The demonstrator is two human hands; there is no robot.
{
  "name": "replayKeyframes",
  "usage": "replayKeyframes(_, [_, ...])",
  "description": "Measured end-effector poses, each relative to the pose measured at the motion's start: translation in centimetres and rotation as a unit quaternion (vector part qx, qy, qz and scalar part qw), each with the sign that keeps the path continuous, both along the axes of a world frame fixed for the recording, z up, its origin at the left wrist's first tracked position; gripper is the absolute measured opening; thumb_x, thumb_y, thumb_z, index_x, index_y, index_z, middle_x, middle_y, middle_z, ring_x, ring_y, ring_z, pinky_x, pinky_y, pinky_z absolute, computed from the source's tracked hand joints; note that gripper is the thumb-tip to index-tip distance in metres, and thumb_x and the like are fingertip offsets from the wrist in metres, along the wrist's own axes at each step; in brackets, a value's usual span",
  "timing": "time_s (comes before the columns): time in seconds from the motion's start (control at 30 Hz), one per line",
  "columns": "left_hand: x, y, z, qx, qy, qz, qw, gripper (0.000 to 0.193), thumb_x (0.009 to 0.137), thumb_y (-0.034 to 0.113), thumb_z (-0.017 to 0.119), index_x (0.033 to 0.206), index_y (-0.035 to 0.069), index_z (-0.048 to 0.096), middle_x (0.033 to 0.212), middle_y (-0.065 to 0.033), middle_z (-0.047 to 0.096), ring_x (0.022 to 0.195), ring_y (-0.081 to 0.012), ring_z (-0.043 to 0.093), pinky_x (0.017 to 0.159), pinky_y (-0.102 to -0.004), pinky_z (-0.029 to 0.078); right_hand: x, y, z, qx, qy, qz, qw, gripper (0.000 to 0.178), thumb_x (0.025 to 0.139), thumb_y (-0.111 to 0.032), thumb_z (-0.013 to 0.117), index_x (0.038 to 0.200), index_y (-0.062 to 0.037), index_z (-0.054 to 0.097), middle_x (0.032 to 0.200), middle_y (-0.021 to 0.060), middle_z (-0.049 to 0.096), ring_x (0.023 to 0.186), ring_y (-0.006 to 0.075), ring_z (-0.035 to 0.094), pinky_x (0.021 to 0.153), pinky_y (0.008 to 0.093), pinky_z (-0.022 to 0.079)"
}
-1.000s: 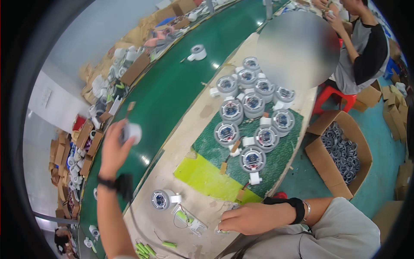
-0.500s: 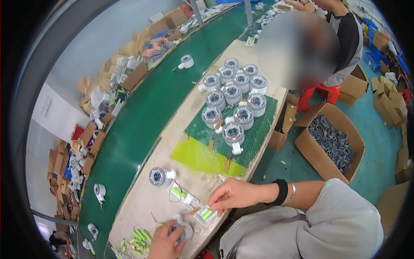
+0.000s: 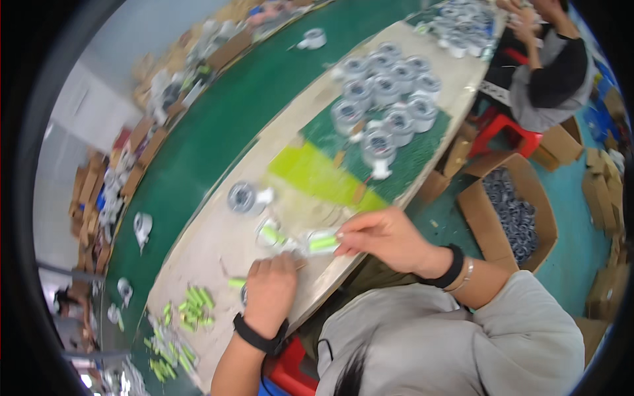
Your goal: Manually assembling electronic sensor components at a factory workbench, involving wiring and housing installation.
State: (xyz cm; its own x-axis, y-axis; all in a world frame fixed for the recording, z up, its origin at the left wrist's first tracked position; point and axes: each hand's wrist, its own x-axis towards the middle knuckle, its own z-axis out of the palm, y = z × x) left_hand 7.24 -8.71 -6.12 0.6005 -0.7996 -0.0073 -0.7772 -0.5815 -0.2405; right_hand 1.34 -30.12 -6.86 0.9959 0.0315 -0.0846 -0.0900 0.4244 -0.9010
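Note:
My right hand (image 3: pixel 373 239) is closed in a pinch at the near end of a small white tray (image 3: pixel 310 251) holding a bright green cylindrical cell (image 3: pixel 323 243). What lies between its fingertips is too small and blurred to make out. Beside that tray, my left hand (image 3: pixel 274 284) is curled down over the tabletop, its fingertips hidden. A brown tab (image 3: pixel 301 264) shows at its edge, and part of a grey round housing (image 3: pixel 244 294) peeks out behind it. Farther off lie a second white tray with a green cell (image 3: pixel 271 233) and a grey-white round unit (image 3: pixel 246 197).
Several round units (image 3: pixel 385 89) cluster on a green mat (image 3: pixel 422 162) with a yellow-green strip (image 3: pixel 317 175). Loose green cells (image 3: pixel 193 309) lie at the table's near left. A green conveyor belt (image 3: pixel 191 145) runs alongside. A box of grey rings (image 3: pixel 512 211) stands right; a co-worker (image 3: pixel 555 79) sits beyond.
My left hand has come off the top of the round housing and moved toward the white trays, its fingers now curled. The right hand stays by the same tray. The whole view has shifted.

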Motion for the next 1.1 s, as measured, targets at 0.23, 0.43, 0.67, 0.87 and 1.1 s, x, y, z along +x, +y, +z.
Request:
replayKeyframes(0.23, [-1.7,0.9,0.0,-0.123,0.044,0.049,0.990,0.021,0.067,0.015,0.065,0.082,0.004,0.057,0.077,-0.0078,0.057,0.074,-0.0249,0.056,0.069,-0.0348,0.044,0.4,2.0,-0.9,-0.064,-0.045,0.063,0.995,0.015,0.086,-0.007,0.051,0.095,0.0044,0.053,0.085,0.0081,0.057,0.073,0.0133,0.061,0.065,0.0247,0.050])
replayKeyframes(0.43, [-2.3,1.5,0.2,-0.175,0.056,0.048,0.982,0.021,0.066,0.012,0.066,0.084,0.005,0.059,0.085,-0.0095,0.059,0.081,-0.0250,0.056,0.076,-0.0378,0.043,0.6,2.3,-0.7,-0.037,-0.033,0.046,0.998,0.013,0.089,-0.010,0.047,0.093,0.0022,0.050,0.083,0.0066,0.056,0.075,0.0112,0.059,0.065,0.0248,0.048])
replayKeyframes(0.67, [-2.2,2.5,0.3,-0.253,0.093,0.063,0.961,0.020,0.068,0.011,0.066,0.087,0.005,0.061,0.085,-0.0111,0.059,0.088,-0.0271,0.055,0.085,-0.0436,0.040,-0.1,0.3,-0.5,-0.185,-0.135,-0.035,0.973,0.009,0.084,-0.003,0.051,0.093,0.0012,0.053,0.078,0.0055,0.057,0.072,0.0102,0.056,0.065,0.0232,0.045])
replayKeyframes(0.87, [-3.0,3.0,0.8,-0.368,0.166,0.127,0.906,0.016,0.079,0.010,0.059,0.092,0.001,0.060,0.081,-0.0109,0.061,0.080,-0.0262,0.057,0.088,-0.0417,0.039,0.0,4.0,0.0,-0.336,-0.226,0.073,0.912,0.008,0.079,-0.004,0.054,0.086,-0.0022,0.053,0.074,0.0106,0.054,0.063,0.0234,0.053,0.056,0.0292,0.042])
replayKeyframes(1.1, [-4.7,3.7,0.5,-0.511,0.281,0.202,0.787,0.011,0.086,0.007,0.049,0.091,0.001,0.056,0.072,-0.0083,0.061,0.070,-0.0256,0.058,0.092,-0.0424,0.036,0.7,7.9,0.0,-0.305,-0.222,0.043,0.925,0.007,0.078,-0.001,0.055,0.085,-0.0007,0.055,0.073,0.0088,0.055,0.059,0.0163,0.054,0.054,0.0254,0.043])
